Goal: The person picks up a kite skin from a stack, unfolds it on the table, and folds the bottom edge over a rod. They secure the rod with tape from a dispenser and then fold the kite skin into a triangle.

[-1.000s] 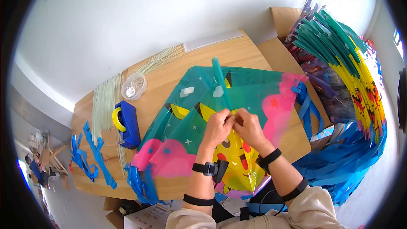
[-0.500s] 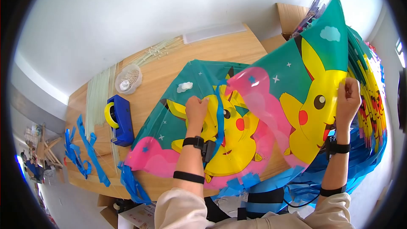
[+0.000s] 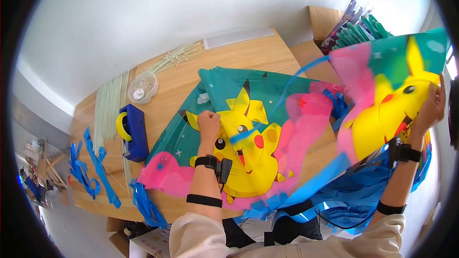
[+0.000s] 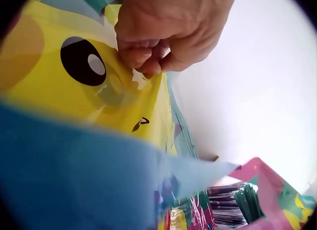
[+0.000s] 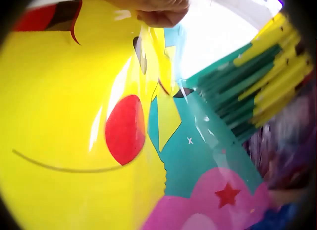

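Observation:
A kite (image 3: 256, 172) of thin plastic film, printed with a yellow cartoon figure on green and pink, lies spread over the table (image 3: 229, 50). My left hand (image 3: 209, 124) pinches it near the figure's ear; in the left wrist view the fingertips (image 4: 148, 66) nip a fold of yellow film. Out beyond the table's right side, my right hand (image 3: 430, 107) grips a second kite (image 3: 392, 110) of the same print, held up by its yellow middle. In the right wrist view its film hangs down creased from the curled fingers (image 5: 163, 18). A blue streamer (image 3: 296, 74) arcs between both kites.
Left on the table are a blue tape dispenser (image 3: 137, 136), a clear bowl (image 3: 143, 88) of small parts, thin pale rods (image 3: 110, 110) and blue streamer pieces (image 3: 100, 167). A cardboard box (image 3: 322, 21) with folded film stands behind right, near heaped blue streamers (image 3: 363, 196).
Both hands were together over the table kite; they have parted. The right hand has swung a kite up and far right, its streamer trailing. The left hand has shifted left, over the table kite.

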`<action>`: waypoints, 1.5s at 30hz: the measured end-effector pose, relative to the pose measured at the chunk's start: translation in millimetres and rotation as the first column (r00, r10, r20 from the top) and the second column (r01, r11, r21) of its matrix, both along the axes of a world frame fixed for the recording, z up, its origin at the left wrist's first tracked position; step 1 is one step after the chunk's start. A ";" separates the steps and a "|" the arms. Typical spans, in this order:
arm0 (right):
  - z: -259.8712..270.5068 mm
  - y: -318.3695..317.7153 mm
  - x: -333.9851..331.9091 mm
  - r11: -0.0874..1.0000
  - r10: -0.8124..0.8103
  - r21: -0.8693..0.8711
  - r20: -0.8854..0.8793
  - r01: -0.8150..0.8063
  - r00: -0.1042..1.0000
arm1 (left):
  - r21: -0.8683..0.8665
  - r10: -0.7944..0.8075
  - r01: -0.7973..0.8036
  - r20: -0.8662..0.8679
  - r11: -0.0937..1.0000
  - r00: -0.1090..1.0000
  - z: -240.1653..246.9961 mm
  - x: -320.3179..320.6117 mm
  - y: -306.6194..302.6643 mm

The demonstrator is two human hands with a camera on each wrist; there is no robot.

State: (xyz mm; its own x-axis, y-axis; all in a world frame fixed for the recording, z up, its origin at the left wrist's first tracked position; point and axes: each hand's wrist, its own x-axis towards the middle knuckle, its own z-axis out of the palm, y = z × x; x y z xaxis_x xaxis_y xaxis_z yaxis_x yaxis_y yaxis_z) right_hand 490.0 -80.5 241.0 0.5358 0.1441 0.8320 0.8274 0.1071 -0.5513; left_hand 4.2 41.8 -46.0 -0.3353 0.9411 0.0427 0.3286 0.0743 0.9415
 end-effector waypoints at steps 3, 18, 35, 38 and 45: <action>33.3 -25.4 24.5 0.961 -0.165 -0.067 0.638 0.267 0.752 | -0.064 0.092 -0.076 0.286 0.995 0.954 18.8 -4.4 -12.2; -105.6 -14.3 -201.4 0.540 0.712 -0.582 -0.069 -0.608 0.699 | 0.496 -0.564 0.428 0.161 0.756 0.810 160.7 163.5 -112.2; -57.1 -50.5 31.4 0.919 0.072 -0.394 0.223 0.023 0.972 | -0.006 -0.032 0.033 -0.483 0.999 0.875 26.4 55.7 11.4; -68.6 -52.2 7.6 0.870 0.109 -0.492 0.251 0.030 0.962 | -0.041 -0.009 -0.022 -0.647 0.999 0.762 11.3 63.2 21.1; -67.6 -30.9 -75.9 0.844 0.378 -0.477 0.203 -0.246 0.903 | -0.171 -0.174 0.066 -0.765 0.983 0.620 36.6 70.8 22.4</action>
State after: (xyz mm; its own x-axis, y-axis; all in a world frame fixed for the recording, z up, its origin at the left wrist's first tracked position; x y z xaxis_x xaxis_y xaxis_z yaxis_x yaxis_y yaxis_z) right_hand 414.1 -111.3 173.4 0.1556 0.6410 0.7516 0.9149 0.1934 -0.3543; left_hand 74.9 64.2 -9.4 -0.1124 0.9861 0.1224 0.9450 0.0680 0.3201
